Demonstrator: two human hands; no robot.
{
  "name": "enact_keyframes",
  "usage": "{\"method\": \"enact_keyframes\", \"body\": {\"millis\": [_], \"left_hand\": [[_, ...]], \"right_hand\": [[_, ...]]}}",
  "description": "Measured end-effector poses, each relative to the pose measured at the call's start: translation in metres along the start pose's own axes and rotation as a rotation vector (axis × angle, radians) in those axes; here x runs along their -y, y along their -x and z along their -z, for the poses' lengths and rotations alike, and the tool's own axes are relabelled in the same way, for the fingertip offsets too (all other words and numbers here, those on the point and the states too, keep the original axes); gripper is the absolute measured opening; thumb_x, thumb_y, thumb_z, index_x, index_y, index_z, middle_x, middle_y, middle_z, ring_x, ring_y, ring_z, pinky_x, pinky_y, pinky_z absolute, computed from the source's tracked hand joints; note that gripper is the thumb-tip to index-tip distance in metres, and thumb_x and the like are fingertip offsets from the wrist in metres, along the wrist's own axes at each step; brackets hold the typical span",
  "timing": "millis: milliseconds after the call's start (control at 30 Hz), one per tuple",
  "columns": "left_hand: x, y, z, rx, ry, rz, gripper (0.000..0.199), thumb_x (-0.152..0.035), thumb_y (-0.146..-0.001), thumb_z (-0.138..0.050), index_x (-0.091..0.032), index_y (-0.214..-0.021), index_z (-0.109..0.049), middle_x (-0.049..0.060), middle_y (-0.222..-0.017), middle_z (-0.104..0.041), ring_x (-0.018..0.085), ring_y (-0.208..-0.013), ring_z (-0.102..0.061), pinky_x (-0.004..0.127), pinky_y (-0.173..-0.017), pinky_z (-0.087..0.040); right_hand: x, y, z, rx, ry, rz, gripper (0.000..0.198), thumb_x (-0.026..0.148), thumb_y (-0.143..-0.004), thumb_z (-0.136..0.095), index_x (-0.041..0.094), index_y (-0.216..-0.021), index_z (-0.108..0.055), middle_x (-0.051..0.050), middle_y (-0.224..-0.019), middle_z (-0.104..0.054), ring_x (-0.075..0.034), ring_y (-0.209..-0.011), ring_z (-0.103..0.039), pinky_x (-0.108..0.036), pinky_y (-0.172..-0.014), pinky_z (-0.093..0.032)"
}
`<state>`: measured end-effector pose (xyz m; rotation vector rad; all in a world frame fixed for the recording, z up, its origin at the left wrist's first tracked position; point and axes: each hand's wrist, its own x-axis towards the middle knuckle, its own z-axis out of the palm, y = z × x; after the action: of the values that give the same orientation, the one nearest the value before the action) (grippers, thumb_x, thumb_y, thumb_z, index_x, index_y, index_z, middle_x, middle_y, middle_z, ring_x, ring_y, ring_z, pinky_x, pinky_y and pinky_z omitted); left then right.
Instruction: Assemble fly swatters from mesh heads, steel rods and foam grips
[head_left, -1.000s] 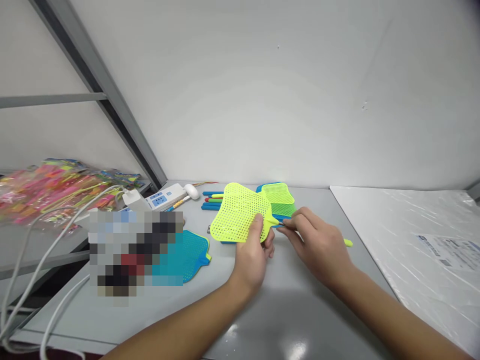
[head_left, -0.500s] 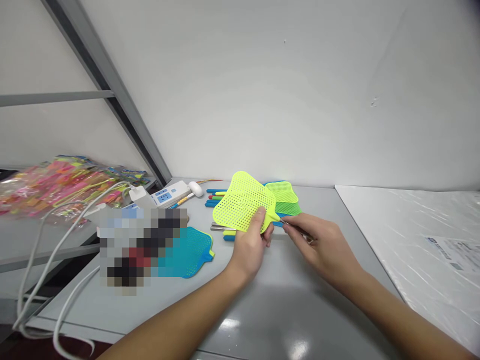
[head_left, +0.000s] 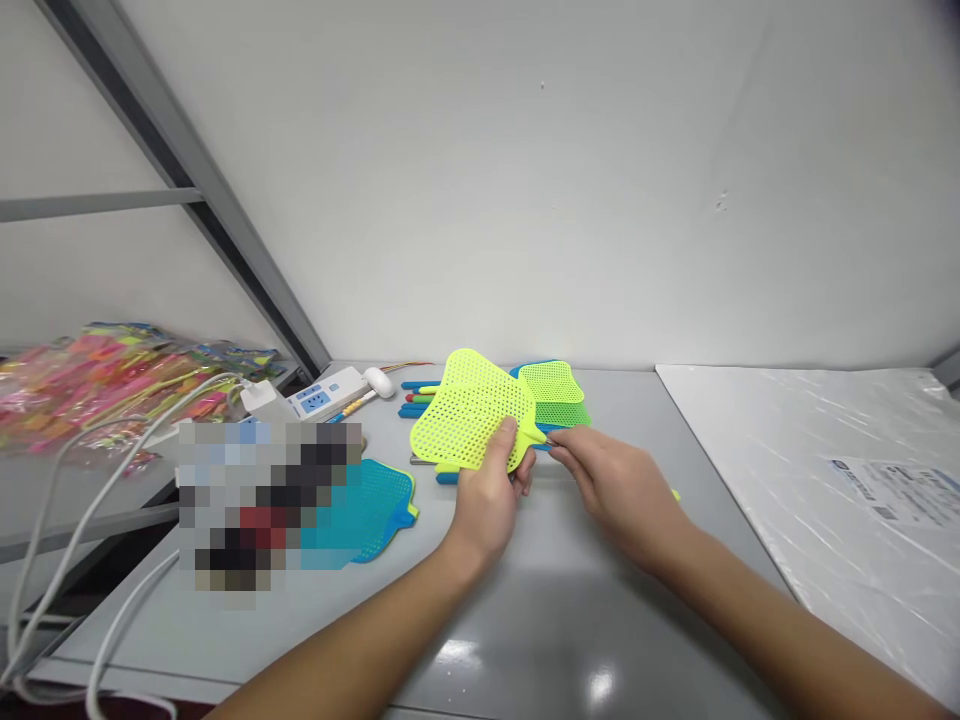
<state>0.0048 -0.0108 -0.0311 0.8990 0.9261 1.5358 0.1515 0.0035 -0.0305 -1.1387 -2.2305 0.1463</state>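
Note:
My left hand (head_left: 489, 490) is closed on a yellow-green fly swatter head (head_left: 469, 405), thumb on top of the mesh near its neck. At that neck my right hand (head_left: 619, 485) pinches a thin metal rod (head_left: 552, 441), which is mostly hidden by the fingers. A small yellow-green tip (head_left: 676, 495) shows beyond the right hand; whether it belongs to the rod cannot be seen. Behind the held head lie a second yellow-green swatter head (head_left: 553, 380), a green swatter head (head_left: 566, 413) and several blue handles (head_left: 416, 410). Blue swatter heads (head_left: 379, 510) rest to the left.
A white power strip (head_left: 328, 393) with a plug and white cables (head_left: 56, 530) occupies the table's left side, beside a blurred-out patch. Plastic-bagged colourful items (head_left: 120, 385) lie farther left. At right is a white wrapped sheet (head_left: 810, 470); the wall stands behind.
The whole view has shifted slightly. My right fingers are now closer to the swatter's neck, with less of the metal rod showing. The yellow-green tip beyond the right hand has come into sight.

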Motion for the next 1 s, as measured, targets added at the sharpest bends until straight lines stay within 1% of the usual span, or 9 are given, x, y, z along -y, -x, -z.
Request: {"method": "enact_keyframes", "body": {"millis": [67, 233, 333, 400, 500, 667, 800, 900, 1000], "left_hand": [[0.001, 0.000, 0.000, -0.008, -0.010, 0.015, 0.035, -0.044, -0.085, -0.059, -0.020, -0.064, -0.045, -0.006, -0.049, -0.039, 0.009, -0.044, -0.035, 0.023, -0.044, -0.032], [-0.002, 0.002, -0.003, -0.016, 0.037, -0.043, 0.032, -0.040, -0.087, -0.058, -0.020, -0.065, -0.047, -0.006, -0.050, -0.041, 0.009, -0.043, -0.035, 0.022, -0.042, -0.032], [-0.007, 0.004, -0.005, -0.056, 0.080, -0.087, 0.031, -0.037, -0.089, -0.056, -0.020, -0.065, -0.047, -0.006, -0.049, -0.040, 0.009, -0.043, -0.036, 0.022, -0.042, -0.033], [-0.010, 0.005, -0.005, -0.066, 0.089, -0.111, 0.030, -0.036, -0.090, -0.055, -0.020, -0.066, -0.047, -0.006, -0.049, -0.040, 0.009, -0.042, -0.037, 0.023, -0.042, -0.033], [-0.013, 0.004, -0.003, -0.062, 0.078, -0.147, 0.031, -0.034, -0.091, -0.053, -0.019, -0.065, -0.046, -0.006, -0.048, -0.041, 0.008, -0.042, -0.037, 0.023, -0.042, -0.034], [-0.021, -0.002, -0.002, -0.082, 0.083, -0.230, 0.023, -0.028, -0.089, -0.055, -0.020, -0.069, -0.046, -0.007, -0.049, -0.041, 0.008, -0.039, -0.036, 0.022, -0.039, -0.032], [-0.028, -0.009, -0.003, -0.098, 0.083, -0.324, 0.019, -0.025, -0.085, -0.058, -0.020, -0.070, -0.048, -0.007, -0.054, -0.044, 0.007, -0.038, -0.037, 0.021, -0.038, -0.032], [-0.028, -0.012, -0.001, -0.079, 0.046, -0.309, 0.020, -0.027, -0.085, -0.057, -0.020, -0.069, -0.047, -0.008, -0.052, -0.042, 0.007, -0.038, -0.037, 0.022, -0.038, -0.032], [-0.022, -0.013, 0.004, 0.026, -0.086, -0.210, 0.027, -0.033, -0.088, -0.054, -0.019, -0.066, -0.048, -0.005, -0.052, -0.044, 0.009, -0.042, -0.039, 0.023, -0.041, -0.034]], "right_hand": [[0.000, 0.002, -0.002, -0.026, 0.003, 0.027, 0.025, 0.026, -0.099, -0.040, 0.020, -0.098, -0.065, -0.004, -0.085, -0.070, -0.015, -0.070, -0.063, -0.026, -0.058, -0.042], [0.009, 0.003, 0.005, -0.327, 0.227, 0.201, 0.015, 0.018, -0.093, -0.052, 0.017, -0.097, -0.067, -0.005, -0.077, -0.070, -0.017, -0.068, -0.058, -0.029, -0.059, -0.039], [0.016, 0.002, 0.009, -0.377, 0.267, 0.265, 0.015, 0.014, -0.090, -0.056, 0.016, -0.100, -0.067, -0.005, -0.076, -0.070, -0.019, -0.073, -0.058, -0.030, -0.062, -0.040], [0.018, 0.001, 0.010, -0.367, 0.246, 0.269, 0.012, 0.014, -0.090, -0.056, 0.016, -0.096, -0.066, -0.006, -0.076, -0.069, -0.020, -0.074, -0.057, -0.030, -0.063, -0.039], [0.019, 0.000, 0.008, -0.327, 0.203, 0.244, 0.012, 0.018, -0.092, -0.053, 0.017, -0.090, -0.065, -0.004, -0.071, -0.066, -0.017, -0.068, -0.056, -0.028, -0.060, -0.036], [0.025, -0.005, 0.013, -0.210, 0.111, 0.138, 0.019, 0.023, -0.096, -0.045, 0.018, -0.088, -0.062, 0.000, -0.068, -0.061, -0.011, -0.056, -0.051, -0.026, -0.051, -0.026], [0.030, -0.007, 0.018, -0.225, 0.156, 0.141, 0.024, 0.025, -0.097, -0.042, 0.019, -0.080, -0.058, 0.002, -0.064, -0.057, -0.010, -0.050, -0.044, -0.026, -0.048, -0.020], [0.026, -0.008, 0.017, -0.213, 0.187, 0.124, 0.025, 0.025, -0.097, -0.040, 0.019, -0.080, -0.057, 0.002, -0.066, -0.058, -0.010, -0.050, -0.042, -0.026, -0.048, -0.018], [0.019, -0.010, 0.015, -0.089, 0.105, 0.044, 0.023, 0.028, -0.098, -0.037, 0.020, -0.085, -0.054, 0.002, -0.071, -0.059, -0.010, -0.052, -0.045, -0.026, -0.049, -0.020]]}}
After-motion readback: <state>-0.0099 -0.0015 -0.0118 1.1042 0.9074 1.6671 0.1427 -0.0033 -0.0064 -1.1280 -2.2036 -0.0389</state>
